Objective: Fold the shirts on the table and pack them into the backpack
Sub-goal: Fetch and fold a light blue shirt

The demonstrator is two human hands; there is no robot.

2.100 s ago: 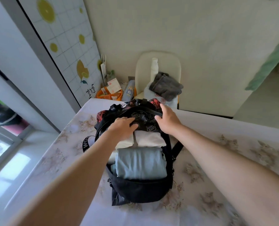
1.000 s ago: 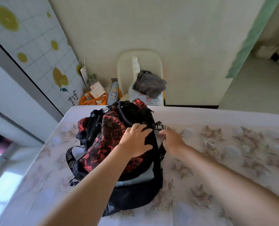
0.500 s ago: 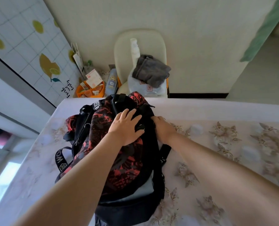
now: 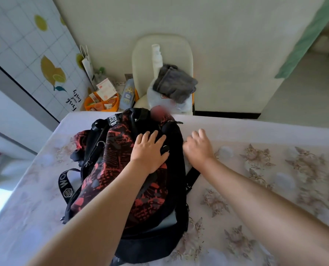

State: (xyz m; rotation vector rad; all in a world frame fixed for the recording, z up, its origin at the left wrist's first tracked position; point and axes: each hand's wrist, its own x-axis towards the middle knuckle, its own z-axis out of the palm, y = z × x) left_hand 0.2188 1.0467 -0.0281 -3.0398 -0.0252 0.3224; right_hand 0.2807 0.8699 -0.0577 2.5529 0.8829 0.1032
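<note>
A pale folded shirt (image 4: 170,220) shows in the near gap of the red-and-black backpack (image 4: 102,166) on the table (image 4: 275,150). The left hand (image 4: 149,150) presses flat on its flap, fingers spread; at 3 o'clock, the right hand (image 4: 198,147) curls at the bag's edge, its hold unclear

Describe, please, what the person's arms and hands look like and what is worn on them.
Both arms are bare: the left arm and right arm show no sleeve up to the picture's lower edge. The left hand and right hand are ungloved. No watch, bracelet or strap shows at either wrist, and no ring on the fingers in view.
</note>
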